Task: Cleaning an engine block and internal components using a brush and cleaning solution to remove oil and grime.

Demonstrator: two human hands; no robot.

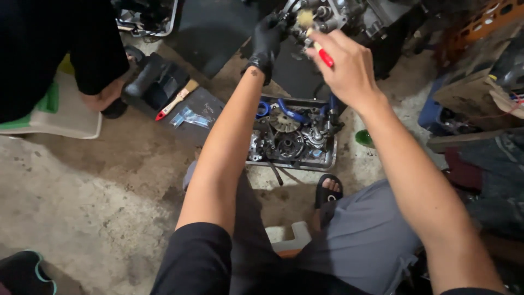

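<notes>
My left hand [266, 45], in a black glove, grips a grey metal engine part [333, 16] at the top of the view. My right hand [344, 65], bare, holds a paintbrush with a red handle [325, 57]; its pale bristles [304, 18] touch the engine part. Below my arms on the concrete floor lies a metal tray [295, 164] filled with gears, metal parts and blue hoses.
A second red-handled brush [177, 100] and small blue packets [189, 117] lie on a dark mat to the left. Another person in black [82, 49] crouches at the upper left. My sandalled foot [328, 188] is beside the tray. Clutter fills the right side.
</notes>
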